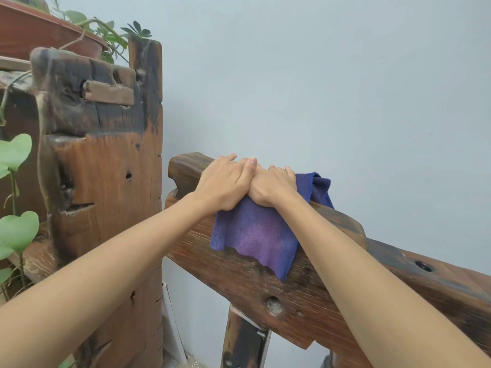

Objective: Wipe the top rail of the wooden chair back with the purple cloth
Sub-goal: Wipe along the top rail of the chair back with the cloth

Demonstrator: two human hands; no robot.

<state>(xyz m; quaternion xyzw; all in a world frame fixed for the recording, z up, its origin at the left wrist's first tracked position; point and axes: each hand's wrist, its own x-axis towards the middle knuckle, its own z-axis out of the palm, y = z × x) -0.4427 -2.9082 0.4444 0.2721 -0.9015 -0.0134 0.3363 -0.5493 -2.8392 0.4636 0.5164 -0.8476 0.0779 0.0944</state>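
The purple cloth is draped over the top rail of the dark wooden chair back, near the rail's left end, and hangs down its front face. My right hand lies flat on the cloth, pressing it onto the rail. My left hand rests beside it, fingers overlapping the right hand, partly on the cloth and partly on bare wood. A bunched fold of cloth sticks out to the right of my right hand.
A tall rough wooden stand rises just left of the chair. Potted plants sit on it, and green leaves hang at the far left. A plain pale wall is close behind the rail.
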